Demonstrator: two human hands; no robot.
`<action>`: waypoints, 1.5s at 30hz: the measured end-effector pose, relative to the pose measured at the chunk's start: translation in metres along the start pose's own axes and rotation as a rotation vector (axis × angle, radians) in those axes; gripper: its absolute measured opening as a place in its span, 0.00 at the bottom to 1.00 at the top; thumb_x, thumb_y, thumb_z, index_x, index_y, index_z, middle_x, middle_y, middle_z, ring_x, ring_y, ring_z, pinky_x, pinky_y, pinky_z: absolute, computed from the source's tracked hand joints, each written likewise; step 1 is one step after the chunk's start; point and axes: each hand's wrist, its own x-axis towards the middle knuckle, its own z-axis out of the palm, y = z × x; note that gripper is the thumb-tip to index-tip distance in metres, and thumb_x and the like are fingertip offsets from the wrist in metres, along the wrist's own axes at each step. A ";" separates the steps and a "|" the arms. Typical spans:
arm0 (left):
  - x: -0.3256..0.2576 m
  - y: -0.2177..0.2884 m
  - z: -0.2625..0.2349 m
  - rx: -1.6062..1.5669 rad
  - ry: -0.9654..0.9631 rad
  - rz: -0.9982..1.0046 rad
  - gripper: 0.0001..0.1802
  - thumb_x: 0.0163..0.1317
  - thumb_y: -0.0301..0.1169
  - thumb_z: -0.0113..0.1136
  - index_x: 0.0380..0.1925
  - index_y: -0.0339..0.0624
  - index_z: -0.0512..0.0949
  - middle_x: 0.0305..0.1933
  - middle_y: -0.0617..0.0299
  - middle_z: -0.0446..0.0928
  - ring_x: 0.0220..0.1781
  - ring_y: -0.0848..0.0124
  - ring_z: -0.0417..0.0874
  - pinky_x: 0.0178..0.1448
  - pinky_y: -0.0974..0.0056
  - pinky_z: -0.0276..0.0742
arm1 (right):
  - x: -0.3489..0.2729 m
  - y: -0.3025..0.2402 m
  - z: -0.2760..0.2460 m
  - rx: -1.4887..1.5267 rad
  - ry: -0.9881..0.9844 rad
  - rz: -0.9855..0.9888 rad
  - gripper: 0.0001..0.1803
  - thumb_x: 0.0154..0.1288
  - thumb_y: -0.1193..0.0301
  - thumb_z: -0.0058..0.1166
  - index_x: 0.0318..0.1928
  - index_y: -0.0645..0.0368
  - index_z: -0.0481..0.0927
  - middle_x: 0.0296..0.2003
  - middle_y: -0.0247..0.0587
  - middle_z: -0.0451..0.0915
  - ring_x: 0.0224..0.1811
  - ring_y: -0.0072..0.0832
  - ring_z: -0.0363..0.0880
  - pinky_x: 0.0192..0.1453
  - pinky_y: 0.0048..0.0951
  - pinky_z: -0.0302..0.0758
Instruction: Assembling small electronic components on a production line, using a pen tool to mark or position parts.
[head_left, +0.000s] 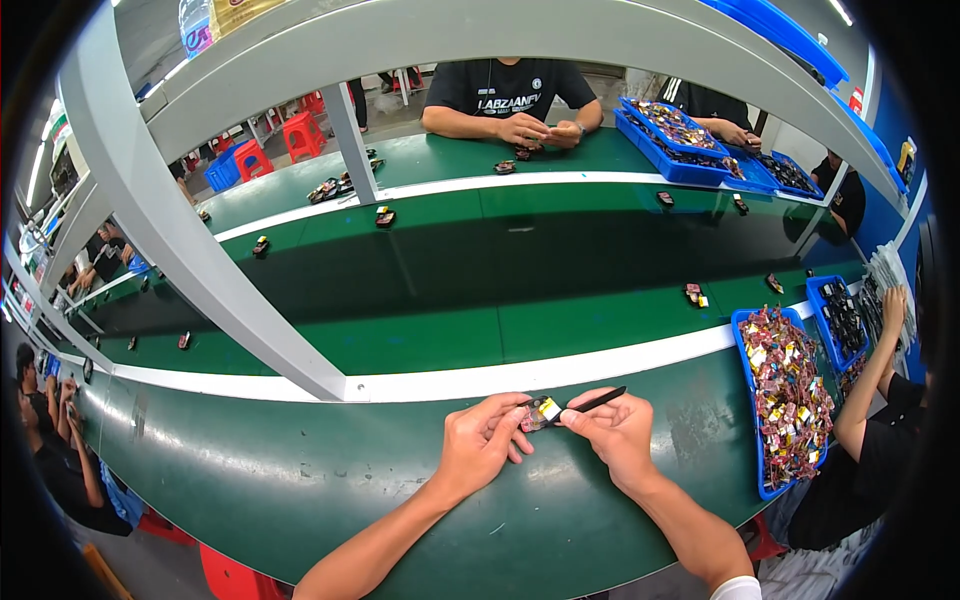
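Over the near green bench, my left hand (pixel 478 442) pinches a small electronic assembly (pixel 537 413) between thumb and fingers. The assembly has a dark housing, reddish parts and a yellow-and-white patch. My right hand (pixel 620 440) is closed around a slim black pen-like tool (pixel 600 399), its back end sticking out up and to the right. The tool's front end is at the right side of the assembly; whether it touches is too small to tell. Both hands are close together, just in front of the white rail.
A blue tray (pixel 763 478) heaped with small wired parts stands to my right, beside another blue tray (pixel 838 320) of black pieces. Behind the white rail (pixel 440 385) runs a green conveyor (pixel 420 335) with scattered assemblies. A grey post (pixel 230 290) rises at left. Co-workers sit opposite and alongside.
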 end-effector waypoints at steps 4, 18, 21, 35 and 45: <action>-0.001 0.002 0.000 0.033 -0.021 0.004 0.12 0.74 0.22 0.54 0.51 0.24 0.79 0.36 0.49 0.85 0.29 0.67 0.88 0.28 0.67 0.85 | -0.002 -0.004 -0.002 -0.021 -0.007 0.075 0.09 0.62 0.85 0.67 0.42 0.71 0.82 0.36 0.48 0.87 0.38 0.26 0.88 0.44 0.22 0.84; 0.000 0.000 0.001 0.090 0.014 0.050 0.11 0.74 0.22 0.55 0.50 0.25 0.81 0.32 0.52 0.85 0.26 0.69 0.87 0.27 0.68 0.84 | 0.000 -0.001 -0.006 -0.021 -0.050 0.078 0.08 0.62 0.86 0.66 0.41 0.72 0.81 0.37 0.50 0.87 0.40 0.30 0.89 0.47 0.24 0.85; 0.003 -0.006 -0.004 -0.085 -0.072 -0.114 0.13 0.75 0.24 0.55 0.51 0.25 0.80 0.35 0.51 0.85 0.26 0.68 0.87 0.27 0.68 0.84 | -0.003 -0.004 -0.003 0.056 -0.067 0.037 0.07 0.63 0.85 0.66 0.41 0.71 0.82 0.34 0.45 0.87 0.32 0.19 0.85 0.36 0.18 0.80; 0.008 -0.009 -0.010 -0.205 -0.166 -0.177 0.15 0.76 0.27 0.54 0.55 0.24 0.79 0.38 0.50 0.84 0.29 0.64 0.89 0.28 0.67 0.85 | -0.008 0.013 -0.006 -0.332 -0.025 -0.372 0.06 0.58 0.83 0.71 0.34 0.66 0.85 0.27 0.33 0.85 0.18 0.05 0.64 0.21 0.13 0.57; 0.008 -0.009 -0.010 -0.218 -0.162 -0.172 0.15 0.76 0.26 0.55 0.54 0.25 0.80 0.37 0.50 0.83 0.29 0.64 0.88 0.28 0.67 0.84 | -0.006 0.014 -0.006 -0.404 -0.021 -0.464 0.06 0.57 0.83 0.71 0.33 0.66 0.86 0.27 0.35 0.87 0.17 0.06 0.64 0.20 0.14 0.56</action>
